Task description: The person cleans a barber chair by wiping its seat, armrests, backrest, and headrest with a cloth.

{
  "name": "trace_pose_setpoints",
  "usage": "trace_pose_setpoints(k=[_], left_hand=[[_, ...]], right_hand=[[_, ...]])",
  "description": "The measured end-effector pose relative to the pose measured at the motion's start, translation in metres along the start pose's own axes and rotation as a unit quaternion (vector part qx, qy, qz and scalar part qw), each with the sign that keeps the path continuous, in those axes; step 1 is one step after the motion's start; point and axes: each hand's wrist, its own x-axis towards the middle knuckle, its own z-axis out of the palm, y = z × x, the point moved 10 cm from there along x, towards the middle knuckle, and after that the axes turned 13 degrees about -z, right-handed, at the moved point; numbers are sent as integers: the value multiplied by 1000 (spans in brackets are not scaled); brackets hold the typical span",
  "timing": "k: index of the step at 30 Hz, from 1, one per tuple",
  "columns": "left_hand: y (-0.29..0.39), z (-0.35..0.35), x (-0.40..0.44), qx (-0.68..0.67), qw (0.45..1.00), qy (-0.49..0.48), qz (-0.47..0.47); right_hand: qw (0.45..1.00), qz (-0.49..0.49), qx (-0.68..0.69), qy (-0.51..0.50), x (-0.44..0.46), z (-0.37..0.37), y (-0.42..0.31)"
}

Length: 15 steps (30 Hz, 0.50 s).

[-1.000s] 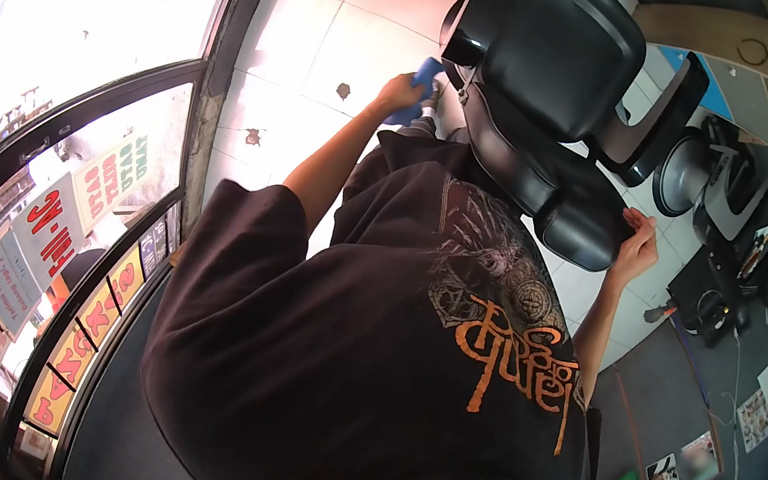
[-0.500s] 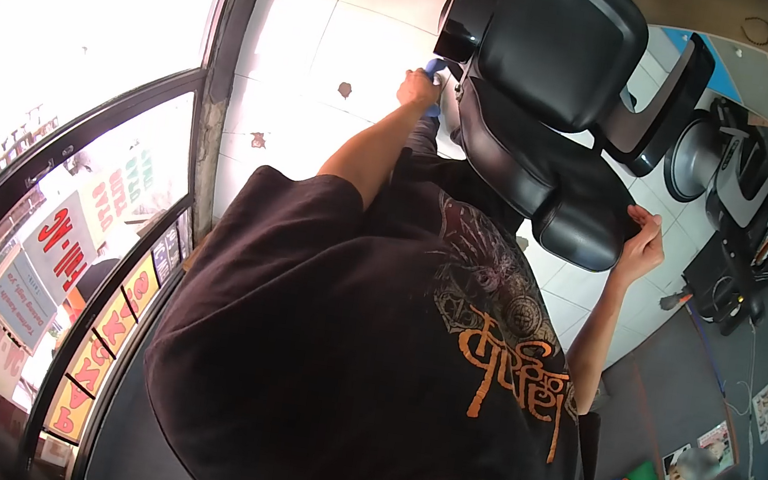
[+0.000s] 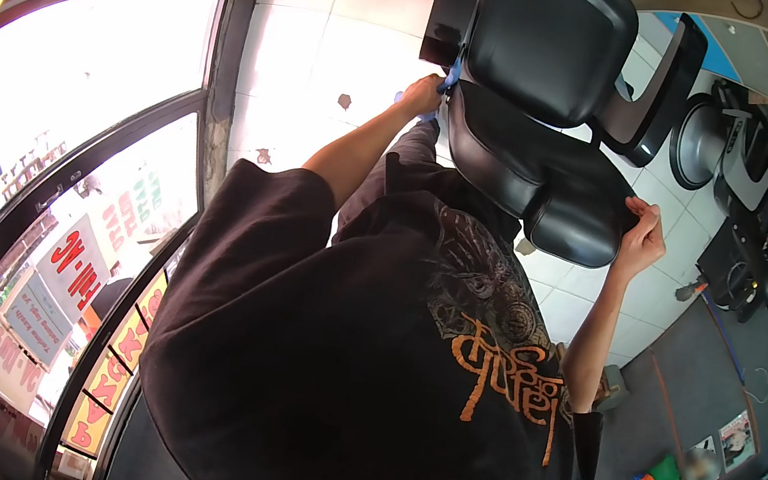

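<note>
A black padded salon chair stands in front of me at the top of the head view. My left hand is closed around a blue cloth at the chair's left side. Part of the cloth hangs below that hand; the rest touches the edge where two cushions meet. My right hand grips the outer edge of the small end cushion, with fingers bent over its rim. The chair's armrest rises above and to the left of that hand.
A second chair with a round metal base stands at right. Cables and a dark device lie near the grey wall. A glass door with signs borders the left. White tiles cover the floor.
My left hand has shifted slightly right, bringing the blue cloth closer against the chair's side edge. The right hand keeps its hold on the end cushion. The view has shifted a little.
</note>
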Motion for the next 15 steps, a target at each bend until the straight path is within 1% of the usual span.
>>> trace_pose_setpoints(k=[2, 5, 7, 8, 11, 12, 15], left_hand=[[6, -6, -20, -16, 997, 12, 73], [5, -6, -25, -72, 990, 51, 106], [-5, 6, -4, -164, 985, -47, 29], [-4, 10, 0, -209, 973, -97, -11], [1, 10, 5, -279, 938, -148, -145], [11, 6, 3, -260, 946, -133, -141], [20, 2, -1, -213, 951, -139, -176]], right_hand=[[1000, 1, -6, 1, 0, -1, -1], [1000, 3, -9, 2, 0, -1, -2], [1000, -1, -9, 3, 0, -1, -2], [1000, 0, -5, 4, 1, -2, -2], [1000, 1, -1, 3, 1, -1, -3], [1000, -2, -5, 1, 2, -1, -6], [1000, -4, -14, -4, 2, -1, -5]])
